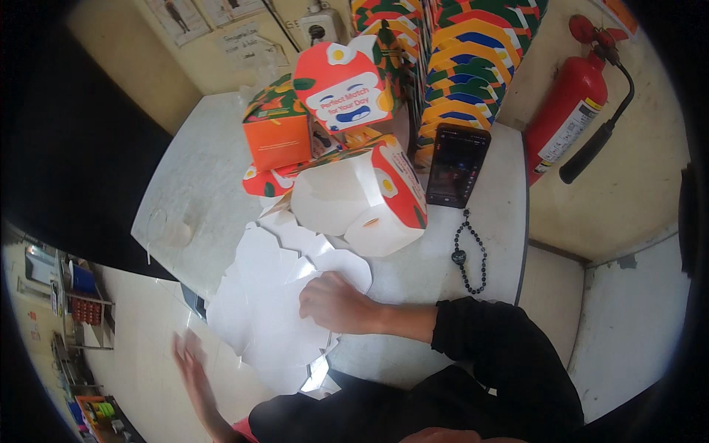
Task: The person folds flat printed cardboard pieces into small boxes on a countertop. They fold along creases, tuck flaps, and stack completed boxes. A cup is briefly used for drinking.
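Flat white cardboard box blanks [258, 310] lie stacked at the table's near edge, overlapping and partly over the side. My right hand [336, 303] rests on them with its fingers curled in; whatever they may grip is hidden. Off the table's edge, to the left of the blanks, my left hand [192, 354] is raised and blurred by motion, its fingers apart and nothing visible in it. Just beyond the blanks, a folded food box [402, 184] lies on its side, its white opening facing me. Behind it stand an orange box [277, 144] and a red box [343, 85] with a smiling mouth print.
Tall stacks of colourful nested cartons [465, 81] stand at the back right. A dark phone [458, 166] leans against them, with a beaded strap [470, 258] on the table [413, 280]. A clear cup [173, 229] lies at left. A red fire extinguisher [565, 111] hangs at right.
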{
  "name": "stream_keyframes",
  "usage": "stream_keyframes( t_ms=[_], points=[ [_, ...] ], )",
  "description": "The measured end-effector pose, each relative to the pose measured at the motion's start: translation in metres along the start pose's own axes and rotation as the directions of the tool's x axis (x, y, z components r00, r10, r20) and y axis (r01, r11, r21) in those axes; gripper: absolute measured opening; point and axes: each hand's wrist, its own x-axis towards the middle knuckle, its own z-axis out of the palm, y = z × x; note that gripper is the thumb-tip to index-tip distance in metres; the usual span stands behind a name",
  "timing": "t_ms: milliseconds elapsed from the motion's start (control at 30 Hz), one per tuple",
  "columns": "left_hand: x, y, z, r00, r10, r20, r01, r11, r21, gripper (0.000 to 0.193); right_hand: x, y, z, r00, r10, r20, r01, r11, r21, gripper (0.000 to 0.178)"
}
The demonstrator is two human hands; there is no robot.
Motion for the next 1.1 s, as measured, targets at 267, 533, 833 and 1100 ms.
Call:
stream_keyframes(
  t_ms=[267, 533, 833, 1100],
  points=[
    [-0.208, -0.027, 0.042, 0.820, -0.572, 0.018, 0.573, 0.820, -0.023, 0.046, -0.002, -0.006, -0.007, 0.993, 0.011, 0.120, -0.005, 0.999, -0.054, 0.014],
    [-0.203, 0.048, 0.012, 0.940, -0.310, -0.141, 0.331, 0.931, 0.157, 0.031, -0.007, -0.021, -0.002, 0.988, -0.028, 0.149, 0.042, 0.995, -0.095, 0.030],
    [-0.045, 0.068, 0.055, 0.935, 0.159, 0.316, -0.284, 0.870, 0.403, 0.033, -0.016, -0.024, 0.006, 0.926, -0.165, 0.338, 0.254, 0.938, -0.237, 0.073],
    [-0.072, 0.076, 0.082, 0.876, 0.229, 0.425, -0.365, 0.890, 0.273, 0.009, -0.007, -0.011, -0.013, 0.902, -0.184, 0.390, 0.255, 0.957, -0.138, 0.066]
  ],
)
